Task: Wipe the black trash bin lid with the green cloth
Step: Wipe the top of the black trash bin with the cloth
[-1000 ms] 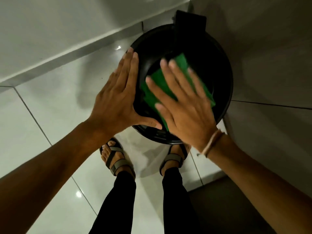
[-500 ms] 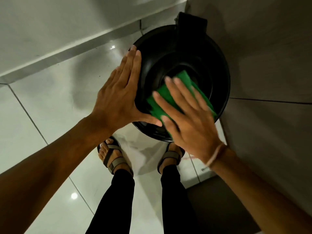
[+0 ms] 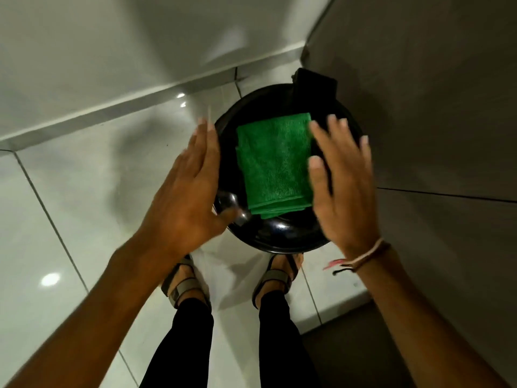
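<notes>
Looking down via head cam, the only view: black trash bin lid point(image 3: 282, 233) is sitting closed on the bin, near the wall corner, w/ its hinge block point(image 3: 314, 84) at the far edge. Green cloth point(image 3: 275, 161) is lying folded flat on the lid's centre, slightly toward the far side, its near edge showing stacked layers. Left hand point(image 3: 186, 197) is resting open, fingers extended, along the lid's left rim; thumb is reaching toward a shiny patch at the rim, contact uncertain due to blur. Right hand point(image 3: 344, 186) is hovering open and flat at the cloth's right edge, fingertips point(image 3: 316, 162) overlapping or just touching the cloth; neither hand is gripping anything. Both hands are showing motion blur. Progress judgement: wiping is appearing underway or paused, not confirmed complete. Lid's near section is reflecting light and looking glossy, but cleanliness can't be verified from this frame; area under the cloth & far rim by the hinge are unassessable. Remaining, as est.: pressing the cloth down again w/ right hand, covering rim & hinge side, then removing the cloth. Sandalled feet point(image 3: 186, 284) are standing just in front of the bin on the tiled floor point(image 3: 84, 191).
</notes>
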The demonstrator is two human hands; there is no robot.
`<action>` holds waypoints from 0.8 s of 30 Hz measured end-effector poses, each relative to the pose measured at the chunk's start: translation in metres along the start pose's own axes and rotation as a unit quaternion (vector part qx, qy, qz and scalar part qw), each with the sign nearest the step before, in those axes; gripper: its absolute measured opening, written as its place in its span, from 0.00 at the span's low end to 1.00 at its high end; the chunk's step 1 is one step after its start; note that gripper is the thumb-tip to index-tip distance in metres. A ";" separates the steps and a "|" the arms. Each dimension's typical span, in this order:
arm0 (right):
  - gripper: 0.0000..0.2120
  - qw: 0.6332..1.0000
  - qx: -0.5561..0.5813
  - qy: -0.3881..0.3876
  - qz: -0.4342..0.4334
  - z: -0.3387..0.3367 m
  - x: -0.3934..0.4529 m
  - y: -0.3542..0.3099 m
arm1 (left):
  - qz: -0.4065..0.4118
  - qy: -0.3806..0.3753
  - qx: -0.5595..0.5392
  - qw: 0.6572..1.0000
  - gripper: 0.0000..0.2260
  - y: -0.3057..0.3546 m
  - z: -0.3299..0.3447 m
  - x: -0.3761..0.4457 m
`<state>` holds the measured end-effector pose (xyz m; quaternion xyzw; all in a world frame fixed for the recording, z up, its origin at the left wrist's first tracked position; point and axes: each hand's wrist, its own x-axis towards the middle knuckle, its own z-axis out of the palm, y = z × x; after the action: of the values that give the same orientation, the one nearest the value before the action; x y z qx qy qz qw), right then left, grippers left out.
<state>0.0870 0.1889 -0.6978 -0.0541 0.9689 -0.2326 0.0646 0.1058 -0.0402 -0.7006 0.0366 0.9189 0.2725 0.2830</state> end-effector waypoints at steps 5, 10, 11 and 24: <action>0.21 0.999 0.039 -0.023 -0.019 0.007 0.023 0.044 | 0.036 0.192 -0.064 0.979 0.26 0.069 0.033 -0.002; 0.24 0.998 -0.031 0.022 -0.042 0.031 0.021 0.055 | 0.011 0.152 0.112 0.982 0.27 0.101 0.057 0.070; 0.26 0.998 -0.038 0.029 -0.040 0.034 0.021 0.055 | 0.048 0.165 0.140 0.975 0.27 0.093 0.055 0.081; 0.26 0.993 -0.112 0.039 -0.017 0.031 0.026 0.044 | 0.024 0.309 0.052 0.949 0.22 0.031 0.035 0.092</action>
<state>0.0628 0.2103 -0.7479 -0.0682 0.9896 -0.1258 0.0168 0.0451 0.0236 -0.7549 -0.0125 0.9731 0.2287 -0.0242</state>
